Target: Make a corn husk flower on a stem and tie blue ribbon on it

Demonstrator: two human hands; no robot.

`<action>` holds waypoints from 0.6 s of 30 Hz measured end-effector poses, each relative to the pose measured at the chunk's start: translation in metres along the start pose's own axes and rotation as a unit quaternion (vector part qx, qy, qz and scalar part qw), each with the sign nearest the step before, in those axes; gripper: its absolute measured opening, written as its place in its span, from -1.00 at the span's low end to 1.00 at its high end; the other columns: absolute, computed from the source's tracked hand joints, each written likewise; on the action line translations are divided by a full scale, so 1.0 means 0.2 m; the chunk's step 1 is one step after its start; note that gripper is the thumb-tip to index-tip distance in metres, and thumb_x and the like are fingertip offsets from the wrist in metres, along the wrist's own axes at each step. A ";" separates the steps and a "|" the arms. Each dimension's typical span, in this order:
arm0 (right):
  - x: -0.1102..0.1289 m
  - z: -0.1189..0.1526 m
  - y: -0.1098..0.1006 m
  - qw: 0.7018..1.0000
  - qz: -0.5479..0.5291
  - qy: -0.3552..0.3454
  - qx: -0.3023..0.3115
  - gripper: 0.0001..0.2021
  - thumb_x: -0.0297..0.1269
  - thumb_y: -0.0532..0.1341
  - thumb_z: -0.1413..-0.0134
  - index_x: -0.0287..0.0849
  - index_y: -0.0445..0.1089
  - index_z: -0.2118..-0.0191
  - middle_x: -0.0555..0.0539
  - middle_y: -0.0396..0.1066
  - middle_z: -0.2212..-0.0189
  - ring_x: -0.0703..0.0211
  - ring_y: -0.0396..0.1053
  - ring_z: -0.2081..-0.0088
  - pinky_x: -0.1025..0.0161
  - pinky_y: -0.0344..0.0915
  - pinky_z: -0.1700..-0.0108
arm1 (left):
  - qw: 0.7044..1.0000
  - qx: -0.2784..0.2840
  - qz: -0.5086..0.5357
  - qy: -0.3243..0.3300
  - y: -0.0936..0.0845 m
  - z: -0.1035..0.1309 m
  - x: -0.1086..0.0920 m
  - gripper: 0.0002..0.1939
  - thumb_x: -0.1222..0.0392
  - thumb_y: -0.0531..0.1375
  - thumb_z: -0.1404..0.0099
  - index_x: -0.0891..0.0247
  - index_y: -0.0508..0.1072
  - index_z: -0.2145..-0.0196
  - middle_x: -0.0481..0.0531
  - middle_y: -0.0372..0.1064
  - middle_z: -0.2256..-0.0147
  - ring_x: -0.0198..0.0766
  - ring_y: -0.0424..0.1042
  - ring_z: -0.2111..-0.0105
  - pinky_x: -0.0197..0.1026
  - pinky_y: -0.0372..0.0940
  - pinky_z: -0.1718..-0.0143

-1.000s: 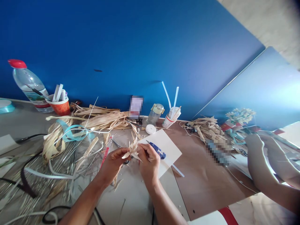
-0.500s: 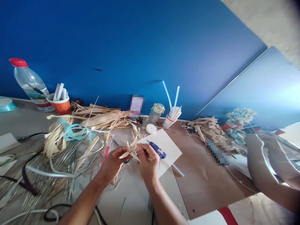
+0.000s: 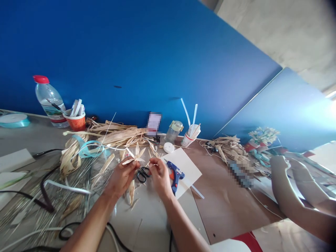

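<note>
My left hand [image 3: 123,178] pinches a pale flower made of dried husk [image 3: 135,156] at its base, the pointed petals spread upward. A short distance to the right, my right hand [image 3: 159,176] is apart from the flower with thumb and fingertips pressed together; I cannot make out whether anything small is between them. Black-handled scissors [image 3: 142,175] lie on the table between the hands. Just right of my right hand a blue glue gun [image 3: 175,174] rests on a white sheet [image 3: 193,171]. A loose husk piece [image 3: 131,192] lies below the left hand.
Dried husks [image 3: 123,134] lie along the blue partition [image 3: 147,52]. Thin wires [image 3: 76,178], cables and ribbon cover the left side. A water bottle [image 3: 49,101], a red cup [image 3: 76,122], a glass jar [image 3: 173,131] and a cup with glue sticks [image 3: 187,140] stand behind. Another person's arms [image 3: 285,189] are at right.
My right hand has come away from the flower and moved slightly right. The flower stays in my left hand, now tilted upright. The scissors show more fully, and the view has shifted somewhat.
</note>
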State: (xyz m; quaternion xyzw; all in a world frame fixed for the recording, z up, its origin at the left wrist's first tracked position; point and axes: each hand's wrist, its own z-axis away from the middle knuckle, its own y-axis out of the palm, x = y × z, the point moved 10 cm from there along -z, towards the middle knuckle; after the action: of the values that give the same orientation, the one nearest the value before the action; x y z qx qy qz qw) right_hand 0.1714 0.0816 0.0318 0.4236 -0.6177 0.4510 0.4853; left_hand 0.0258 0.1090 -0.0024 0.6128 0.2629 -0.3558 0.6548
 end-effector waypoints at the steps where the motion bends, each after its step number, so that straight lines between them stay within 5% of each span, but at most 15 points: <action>1: 0.02 0.00 0.01 1.000 0.019 -0.009 0.010 -0.82 -0.30 0.12 -0.04 -0.22 0.38 0.24 0.02 0.37 0.50 0.25 0.33 0.49 0.34 0.27 0.42 | 1.000 0.001 0.003 0.009 0.00 0.00 -0.01 -0.79 0.17 0.42 0.10 0.25 0.46 0.56 -0.07 0.38 0.53 -0.32 0.35 0.44 -0.27 0.28 0.30; 7: 0.14 0.02 0.10 0.989 0.081 -0.035 0.115 -0.88 -0.45 0.14 0.09 -0.21 0.42 0.41 0.04 0.36 0.54 0.27 0.29 0.47 0.35 0.22 0.39 | 0.998 0.041 -0.007 0.045 0.13 -0.05 -0.12 -0.82 0.21 0.39 0.06 0.30 0.47 0.55 -0.06 0.37 0.54 -0.37 0.32 0.48 -0.29 0.25 0.36; 11: 0.14 0.18 0.16 0.987 -0.077 0.075 0.118 -0.92 -0.38 0.23 0.17 -0.22 0.39 0.43 0.07 0.29 0.54 0.32 0.24 0.50 0.35 0.25 0.41 | 0.993 0.020 0.018 0.114 0.23 -0.22 -0.33 -0.86 0.31 0.36 0.09 0.32 0.45 0.55 -0.03 0.37 0.56 -0.38 0.34 0.51 -0.29 0.24 0.41; 12: 0.12 0.25 0.22 0.969 -0.170 0.131 0.124 -0.86 -0.33 0.26 0.19 -0.20 0.38 0.40 0.07 0.29 0.51 0.32 0.26 0.51 0.32 0.30 0.40 | 0.992 0.018 0.024 0.125 0.26 -0.27 -0.38 -0.86 0.32 0.35 0.08 0.32 0.45 0.53 -0.04 0.37 0.56 -0.40 0.33 0.53 -0.31 0.22 0.43; 16: 0.05 0.63 0.60 0.819 -0.416 0.321 0.232 -0.57 -0.20 0.42 0.48 -0.14 0.37 0.33 0.02 0.35 0.51 0.19 0.37 0.47 0.24 0.37 0.46 | 0.987 0.001 0.036 0.159 0.36 -0.48 -0.54 -0.87 0.38 0.30 0.05 0.29 0.42 0.50 -0.08 0.36 0.56 -0.42 0.32 0.56 -0.34 0.19 0.49; 18: -0.03 0.78 0.70 0.807 -0.437 0.302 0.259 -0.53 -0.12 0.44 0.51 -0.14 0.42 0.32 -0.03 0.40 0.49 0.12 0.42 0.42 0.25 0.38 0.44 | 0.985 -0.008 0.035 0.170 0.38 -0.54 -0.57 -0.88 0.37 0.29 0.02 0.29 0.42 0.48 -0.07 0.36 0.56 -0.42 0.32 0.56 -0.34 0.18 0.49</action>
State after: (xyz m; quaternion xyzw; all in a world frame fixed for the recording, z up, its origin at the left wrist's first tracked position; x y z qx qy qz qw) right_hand 0.0048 -0.0353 -0.0142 0.6014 -0.0501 0.4400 0.6650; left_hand 0.0264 0.2321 0.1212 0.6680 0.3515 -0.2218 0.6173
